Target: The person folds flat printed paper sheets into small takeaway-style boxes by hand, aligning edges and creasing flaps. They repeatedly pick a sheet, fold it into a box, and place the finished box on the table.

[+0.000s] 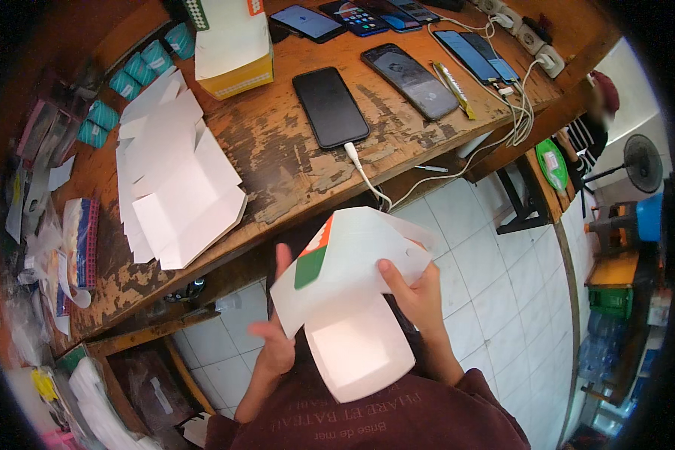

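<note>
A partly folded white cardboard food box (360, 341), with an orange and green printed patch, is held in front of my body, above my lap. My right hand (416, 296) grips its right side, the thumb pressed on the white card. Beside the left edge my left hand (277, 345) is open, thumb and a finger stretched apart; its other fingers are partly hidden by the card. On the table to the left lies a stack of flat white box blanks (184, 191). A white and yellow box stack (234, 56) stands behind it.
Several phones lie across the worn wooden table (277, 184), including a black phone (330, 107) on a white charging cable (364, 172). Teal rolls (125, 84) line the back left. A power strip (529, 37) sits far right. Beyond, a person (589, 135) is near a fan (642, 163).
</note>
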The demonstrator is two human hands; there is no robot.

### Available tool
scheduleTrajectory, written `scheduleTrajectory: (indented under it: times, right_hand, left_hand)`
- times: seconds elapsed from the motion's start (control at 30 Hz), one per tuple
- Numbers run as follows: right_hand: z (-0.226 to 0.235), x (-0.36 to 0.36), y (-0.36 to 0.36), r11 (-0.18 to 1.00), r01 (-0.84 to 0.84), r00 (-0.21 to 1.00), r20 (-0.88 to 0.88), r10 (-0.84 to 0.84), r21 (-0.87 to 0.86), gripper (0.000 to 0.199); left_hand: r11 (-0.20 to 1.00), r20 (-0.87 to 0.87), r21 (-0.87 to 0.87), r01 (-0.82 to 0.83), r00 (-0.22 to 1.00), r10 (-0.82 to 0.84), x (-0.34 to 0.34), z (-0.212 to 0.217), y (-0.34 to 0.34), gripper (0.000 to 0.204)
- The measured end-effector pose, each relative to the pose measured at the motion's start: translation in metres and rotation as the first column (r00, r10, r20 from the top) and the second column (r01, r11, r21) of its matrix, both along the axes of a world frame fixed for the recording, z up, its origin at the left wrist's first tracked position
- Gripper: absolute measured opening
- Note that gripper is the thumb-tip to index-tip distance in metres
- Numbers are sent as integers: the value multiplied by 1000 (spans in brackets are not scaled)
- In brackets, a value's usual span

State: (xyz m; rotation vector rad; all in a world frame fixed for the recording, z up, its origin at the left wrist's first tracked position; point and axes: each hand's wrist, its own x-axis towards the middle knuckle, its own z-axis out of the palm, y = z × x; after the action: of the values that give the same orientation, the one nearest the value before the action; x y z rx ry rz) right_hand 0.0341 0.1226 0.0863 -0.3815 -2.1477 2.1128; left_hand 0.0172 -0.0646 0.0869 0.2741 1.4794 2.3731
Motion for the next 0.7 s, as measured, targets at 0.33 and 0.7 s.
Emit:
scheduleTrajectory:
  times: [0.33, 0.7]
  right_hand:
    - [-24, 4, 0, 722, -327, 945, -186, 271, -610, 54]
    - [-42, -1, -21, 936, -168, 974, 96, 207, -309, 37]
  left_hand:
    - [926, -140, -368, 83, 980, -144, 4, -14, 4, 92]
    - [849, -87, -347, -399, 915, 395, 12, -27, 17, 44]
